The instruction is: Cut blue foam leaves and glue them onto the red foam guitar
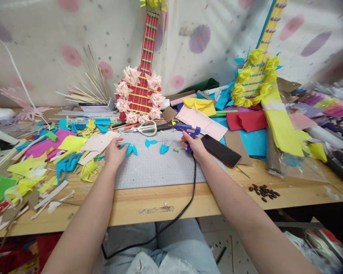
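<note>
My right hand is wrapped round the handle of a blue hot glue gun, its nozzle pointing left over the grey cutting mat. A black cord runs from the gun's handle down over the table edge. At the mat's left side, my left hand has its fingertips closed on a cluster of blue paper leaves. Between the hands lie a small pair of blue leaves and another blue leaf piece with thin wire stems.
Scissors and a black phone lie by the mat. Paper scraps cover the left side. A red paper guitar and a yellow one lean at the back. Dark seed-like pieces lie front right.
</note>
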Demonstrator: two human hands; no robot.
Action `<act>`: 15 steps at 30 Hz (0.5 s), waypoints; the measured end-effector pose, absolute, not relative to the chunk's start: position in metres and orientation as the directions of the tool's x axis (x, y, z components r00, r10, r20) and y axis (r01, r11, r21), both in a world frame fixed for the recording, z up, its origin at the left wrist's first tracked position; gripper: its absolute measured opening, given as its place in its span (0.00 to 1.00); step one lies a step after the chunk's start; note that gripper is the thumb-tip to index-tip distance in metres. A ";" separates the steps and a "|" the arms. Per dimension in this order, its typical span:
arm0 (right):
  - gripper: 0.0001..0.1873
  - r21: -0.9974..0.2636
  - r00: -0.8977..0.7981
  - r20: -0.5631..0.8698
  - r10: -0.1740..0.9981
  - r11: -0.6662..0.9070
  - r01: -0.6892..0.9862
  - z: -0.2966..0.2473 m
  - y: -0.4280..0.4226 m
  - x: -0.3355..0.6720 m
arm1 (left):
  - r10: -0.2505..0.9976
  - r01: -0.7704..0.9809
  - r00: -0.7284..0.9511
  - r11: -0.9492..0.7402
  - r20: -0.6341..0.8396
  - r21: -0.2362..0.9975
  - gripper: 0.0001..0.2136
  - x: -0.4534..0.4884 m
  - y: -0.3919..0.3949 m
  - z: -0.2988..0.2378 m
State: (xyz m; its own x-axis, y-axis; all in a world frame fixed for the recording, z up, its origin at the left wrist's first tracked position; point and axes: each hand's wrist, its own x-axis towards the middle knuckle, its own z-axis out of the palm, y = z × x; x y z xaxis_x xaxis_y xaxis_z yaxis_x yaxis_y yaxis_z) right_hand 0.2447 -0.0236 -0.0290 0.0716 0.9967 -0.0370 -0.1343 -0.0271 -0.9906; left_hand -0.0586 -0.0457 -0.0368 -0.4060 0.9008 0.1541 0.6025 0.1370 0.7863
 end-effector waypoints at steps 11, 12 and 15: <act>0.26 -0.999 0.079 -0.027 0.997 -0.024 -0.041 -0.030 -0.022 0.247 | 0.860 0.757 -0.315 -0.028 0.402 0.652 0.18 -0.067 -0.044 -0.041; 0.26 -0.999 0.080 -0.020 0.997 -0.018 -0.032 -0.029 -0.022 0.248 | 0.852 0.765 -0.318 -0.029 0.416 0.643 0.18 -0.067 -0.045 -0.041; 0.25 -1.000 0.124 0.013 0.992 0.013 0.007 -0.028 -0.020 0.253 | 0.830 0.798 -0.312 -0.034 0.462 0.601 0.18 -0.065 -0.048 -0.037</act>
State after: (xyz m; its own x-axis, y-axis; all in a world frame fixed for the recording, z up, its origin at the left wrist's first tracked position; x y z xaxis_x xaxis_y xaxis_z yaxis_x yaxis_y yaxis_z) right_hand 0.2534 -0.0203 -0.0280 0.1244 0.9921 0.0135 0.0074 0.0127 -0.9999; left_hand -0.0646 -0.0475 -0.0369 -0.3118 0.8305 0.4617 0.7985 -0.0344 0.6010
